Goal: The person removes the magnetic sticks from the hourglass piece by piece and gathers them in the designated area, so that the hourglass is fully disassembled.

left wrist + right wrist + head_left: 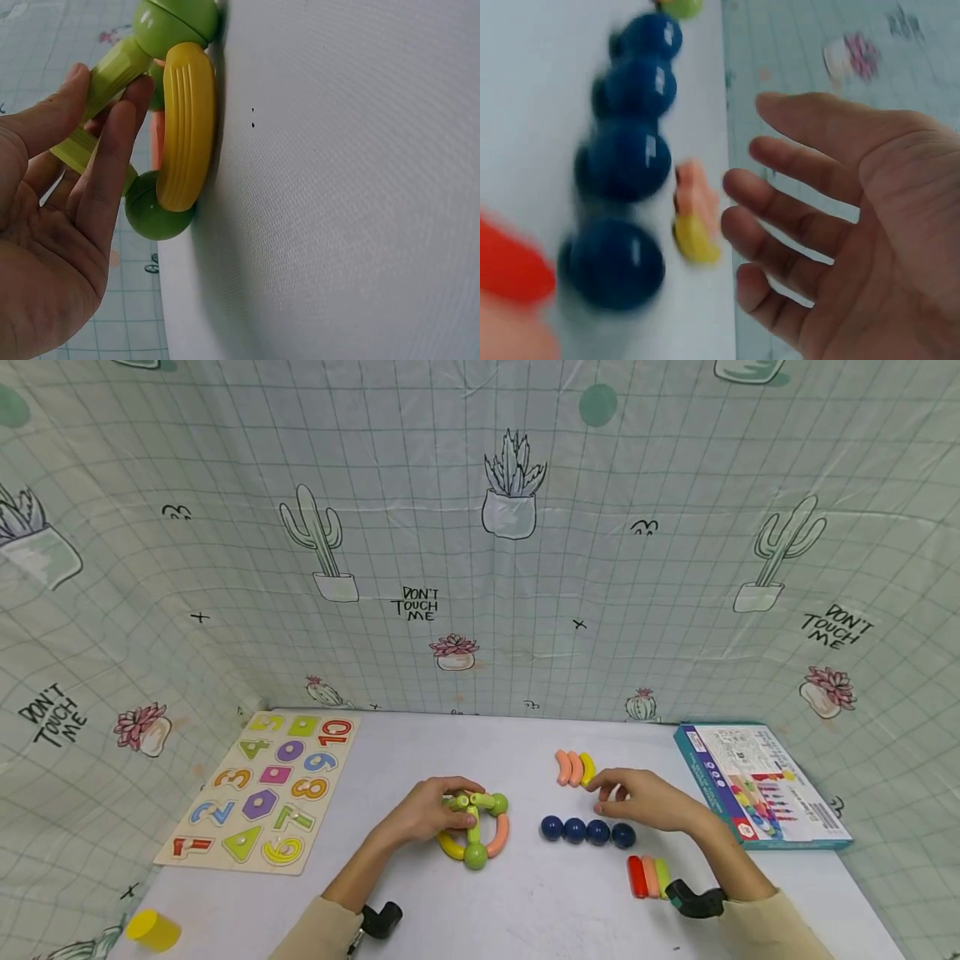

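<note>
Grid-lined cloth [480, 577] printed with potted cacti backs the white bench [450, 752], and on the left we've got a real pinch: the left hand [426, 812] grips the light-green sticks [116, 75] of a ball-and-stick toy [473, 832], thumb on one side, bent fingers on the other, green balls [476, 857] showing at the corners. Across to the right hand [637, 797], poised over the bench, fingers loosely bent and apart, holding nothing! Now the gap that matters: a loose yellow curved piece [588, 769] lies just beside those fingertips, ahead and slightly left, its long axis running roughly away from the person, its bow toward the hand. Two peach curved pieces [576, 768] line up on its far left side. Right hand's plainly the nearer one; the left is well apart. And nearer the person, four dark-blue balls [575, 831] run crosswise in a row, with a little group of red, peach and light-green straight pieces [649, 877] closer in.
</note>
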The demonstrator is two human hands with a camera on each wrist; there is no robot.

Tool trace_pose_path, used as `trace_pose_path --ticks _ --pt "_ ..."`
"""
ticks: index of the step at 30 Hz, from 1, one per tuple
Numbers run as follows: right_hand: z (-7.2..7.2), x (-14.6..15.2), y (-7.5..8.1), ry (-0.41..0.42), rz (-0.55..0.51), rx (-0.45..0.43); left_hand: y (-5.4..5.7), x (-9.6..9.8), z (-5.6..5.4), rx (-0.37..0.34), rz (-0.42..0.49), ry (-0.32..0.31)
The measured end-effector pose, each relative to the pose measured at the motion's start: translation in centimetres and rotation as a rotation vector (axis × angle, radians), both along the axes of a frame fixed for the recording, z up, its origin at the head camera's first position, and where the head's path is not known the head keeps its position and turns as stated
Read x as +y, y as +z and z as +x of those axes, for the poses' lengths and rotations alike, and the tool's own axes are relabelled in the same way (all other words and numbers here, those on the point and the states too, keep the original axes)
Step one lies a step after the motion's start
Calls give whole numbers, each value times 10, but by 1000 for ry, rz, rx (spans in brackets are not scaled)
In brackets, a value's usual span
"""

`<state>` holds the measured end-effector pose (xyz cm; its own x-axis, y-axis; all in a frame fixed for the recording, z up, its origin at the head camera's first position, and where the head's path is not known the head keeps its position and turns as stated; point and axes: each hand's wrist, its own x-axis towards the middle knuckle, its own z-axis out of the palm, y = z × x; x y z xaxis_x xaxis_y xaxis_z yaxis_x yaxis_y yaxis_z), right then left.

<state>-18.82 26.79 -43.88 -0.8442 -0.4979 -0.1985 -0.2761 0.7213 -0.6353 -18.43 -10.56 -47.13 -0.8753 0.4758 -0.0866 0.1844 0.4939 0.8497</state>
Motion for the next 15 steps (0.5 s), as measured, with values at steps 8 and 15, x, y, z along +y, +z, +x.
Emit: trace_pose_path --ticks 8,15 --pt "-4 -94 0 188 -34 101 2 -1 0 -5 -1 4" --pt "-5 -143 -10 212 10 247 2 0 0 -70 99 -8"
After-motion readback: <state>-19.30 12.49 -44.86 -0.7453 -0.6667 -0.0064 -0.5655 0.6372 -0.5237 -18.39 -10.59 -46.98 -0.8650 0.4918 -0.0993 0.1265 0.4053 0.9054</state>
